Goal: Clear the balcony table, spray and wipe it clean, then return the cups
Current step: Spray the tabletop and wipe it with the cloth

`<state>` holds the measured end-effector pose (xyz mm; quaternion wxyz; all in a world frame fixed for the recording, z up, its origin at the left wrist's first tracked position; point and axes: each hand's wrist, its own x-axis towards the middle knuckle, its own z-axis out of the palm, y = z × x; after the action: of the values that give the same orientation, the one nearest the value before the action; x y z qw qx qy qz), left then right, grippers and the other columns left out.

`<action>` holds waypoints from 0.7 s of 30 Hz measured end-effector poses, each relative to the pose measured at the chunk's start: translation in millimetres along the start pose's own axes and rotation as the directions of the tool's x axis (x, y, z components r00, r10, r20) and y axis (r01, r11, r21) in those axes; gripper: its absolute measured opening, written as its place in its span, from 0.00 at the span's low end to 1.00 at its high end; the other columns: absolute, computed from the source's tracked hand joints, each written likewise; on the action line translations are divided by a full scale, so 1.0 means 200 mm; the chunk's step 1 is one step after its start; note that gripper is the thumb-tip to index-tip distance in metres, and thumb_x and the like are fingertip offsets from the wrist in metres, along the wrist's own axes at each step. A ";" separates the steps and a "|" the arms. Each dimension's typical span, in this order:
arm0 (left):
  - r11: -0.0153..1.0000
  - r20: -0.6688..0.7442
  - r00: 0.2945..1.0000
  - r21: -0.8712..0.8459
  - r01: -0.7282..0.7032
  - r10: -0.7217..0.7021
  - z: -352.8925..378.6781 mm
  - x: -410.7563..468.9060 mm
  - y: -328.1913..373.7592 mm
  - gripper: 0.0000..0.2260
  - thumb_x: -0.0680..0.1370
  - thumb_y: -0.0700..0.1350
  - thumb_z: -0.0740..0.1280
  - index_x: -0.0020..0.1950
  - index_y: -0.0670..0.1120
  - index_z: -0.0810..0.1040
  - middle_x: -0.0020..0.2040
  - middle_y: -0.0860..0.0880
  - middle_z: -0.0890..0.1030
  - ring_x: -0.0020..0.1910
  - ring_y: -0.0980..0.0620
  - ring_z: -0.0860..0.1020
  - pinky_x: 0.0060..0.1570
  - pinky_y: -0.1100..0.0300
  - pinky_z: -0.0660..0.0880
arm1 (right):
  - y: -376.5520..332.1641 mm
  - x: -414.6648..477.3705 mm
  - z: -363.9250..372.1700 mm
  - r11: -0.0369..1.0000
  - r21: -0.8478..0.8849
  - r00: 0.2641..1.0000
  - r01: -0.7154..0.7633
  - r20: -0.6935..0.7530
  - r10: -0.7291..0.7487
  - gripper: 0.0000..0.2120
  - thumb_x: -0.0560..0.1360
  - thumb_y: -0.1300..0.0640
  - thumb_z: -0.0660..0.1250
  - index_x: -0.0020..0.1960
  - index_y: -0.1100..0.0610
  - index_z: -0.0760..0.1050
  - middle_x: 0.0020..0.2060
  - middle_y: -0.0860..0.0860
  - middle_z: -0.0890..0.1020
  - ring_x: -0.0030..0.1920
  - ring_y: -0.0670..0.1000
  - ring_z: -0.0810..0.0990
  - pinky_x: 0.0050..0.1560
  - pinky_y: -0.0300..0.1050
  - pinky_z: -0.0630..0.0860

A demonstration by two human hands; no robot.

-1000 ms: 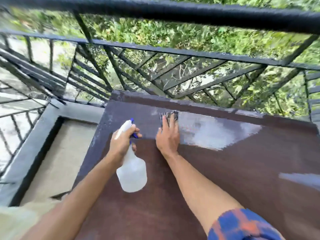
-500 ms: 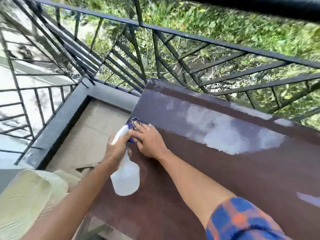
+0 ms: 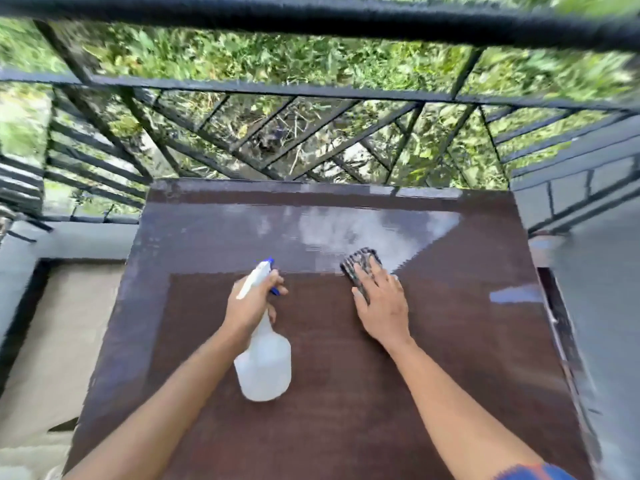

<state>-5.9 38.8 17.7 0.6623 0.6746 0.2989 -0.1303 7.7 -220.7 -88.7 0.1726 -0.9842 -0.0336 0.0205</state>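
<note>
**Wet table, one cloth, one spray bottle**

While the right hand [image 3: 381,303] lies flat with fingers spread on a dark patterned cloth [image 3: 358,263], pressing it onto the table [image 3: 346,393], the left hand [image 3: 251,303] is wrapped around the neck of a spray bottle [image 3: 265,358]. That bottle is translucent white with a white head and a blue nozzle and trigger; its round body hangs toward the person, above the tabletop, and the nozzle aims toward the far edge. The tabletop is dark brown and square-looking, and a pale wet sheen runs across its far half, brightest just beyond the cloth.

Counted: one cloth, one bottle, two hands, one table. Nothing else rests on the brown surface.

The table's far edge sits close against a black metal railing [image 3: 311,91], with green foliage behind the bars. To the left, the edge drops to a pale floor [image 3: 59,341]; to the right, it runs beside a grey ledge [image 3: 602,306]. The near half of the top is bare around both forearms.
</note>
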 end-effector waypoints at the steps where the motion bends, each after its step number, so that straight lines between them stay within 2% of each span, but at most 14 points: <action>1: 1.000 0.033 0.999 0.004 -0.004 0.004 0.08 -0.01 0.00 0.17 0.77 0.52 0.70 0.49 0.37 0.81 0.41 0.43 0.83 0.28 0.44 0.73 0.26 0.58 0.69 | 0.15 -0.02 -0.06 0.997 -0.011 0.997 -0.074 -0.006 0.074 0.24 0.80 0.47 0.63 0.76 0.44 0.68 0.77 0.52 0.67 0.72 0.57 0.70 0.74 0.58 0.64; 3: 0.999 0.085 0.996 0.031 -0.008 0.005 0.23 -0.03 0.00 0.18 0.77 0.52 0.70 0.49 0.36 0.81 0.41 0.42 0.83 0.32 0.42 0.74 0.27 0.57 0.70 | 0.46 -0.04 -0.17 0.977 -0.044 0.978 -0.209 -0.005 0.209 0.25 0.80 0.46 0.60 0.76 0.45 0.67 0.77 0.54 0.66 0.73 0.59 0.69 0.73 0.61 0.66; 6: 0.995 0.133 0.991 0.103 -0.010 -0.003 0.42 -0.08 -0.02 0.14 0.83 0.48 0.67 0.51 0.37 0.81 0.43 0.42 0.83 0.27 0.44 0.71 0.28 0.57 0.69 | 0.86 -0.07 -0.34 0.911 -0.063 0.913 -0.407 0.006 0.408 0.26 0.82 0.49 0.59 0.79 0.49 0.62 0.78 0.59 0.62 0.75 0.65 0.65 0.73 0.62 0.64; 10: 0.993 0.199 0.980 0.119 -0.010 -0.014 0.65 -0.21 -0.04 0.13 0.83 0.46 0.66 0.51 0.34 0.80 0.43 0.41 0.81 0.24 0.52 0.71 0.24 0.58 0.68 | 1.18 -0.20 -0.51 0.819 -0.055 0.818 -0.571 0.048 0.574 0.29 0.83 0.52 0.60 0.81 0.47 0.55 0.81 0.56 0.54 0.77 0.63 0.60 0.76 0.58 0.59; 13: 0.992 0.241 0.970 0.122 -0.014 -0.015 0.77 -0.31 -0.06 0.17 0.77 0.51 0.69 0.49 0.36 0.80 0.42 0.42 0.82 0.28 0.48 0.72 0.26 0.58 0.68 | 1.22 -0.36 -0.51 0.792 -0.006 0.792 -0.610 0.023 0.610 0.29 0.82 0.50 0.61 0.81 0.46 0.57 0.81 0.54 0.55 0.77 0.61 0.61 0.73 0.58 0.63; 16: 0.993 0.257 0.966 0.119 -0.001 -0.029 0.83 -0.37 -0.09 0.17 0.72 0.54 0.69 0.47 0.39 0.82 0.41 0.43 0.82 0.33 0.44 0.74 0.27 0.57 0.68 | 1.17 -0.53 -0.42 0.744 0.033 0.739 -0.667 -0.092 0.667 0.29 0.80 0.50 0.65 0.79 0.48 0.61 0.79 0.57 0.61 0.74 0.62 0.66 0.70 0.59 0.66; 19: 0.992 0.242 0.970 0.127 -0.007 -0.024 0.84 -0.43 -0.09 0.18 0.74 0.53 0.69 0.50 0.38 0.81 0.41 0.44 0.83 0.26 0.45 0.70 0.28 0.56 0.69 | 1.05 -0.60 -0.34 0.692 0.104 0.671 -0.714 -0.178 0.720 0.30 0.77 0.52 0.68 0.78 0.51 0.65 0.77 0.59 0.64 0.73 0.62 0.67 0.70 0.61 0.65; 21: 0.992 0.198 0.980 0.126 -0.026 0.000 0.82 -0.46 -0.09 0.13 0.79 0.48 0.68 0.48 0.38 0.81 0.41 0.43 0.82 0.25 0.47 0.69 0.26 0.58 0.69 | 0.96 -0.59 -0.30 0.671 0.144 0.647 -0.727 -0.183 0.740 0.29 0.78 0.52 0.67 0.77 0.50 0.65 0.78 0.57 0.64 0.75 0.61 0.66 0.72 0.62 0.63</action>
<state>-51.6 -142.6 41.5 0.6449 0.7013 0.2185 -0.2112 -96.1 -429.7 -93.8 0.1801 -0.9037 0.3878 -0.0224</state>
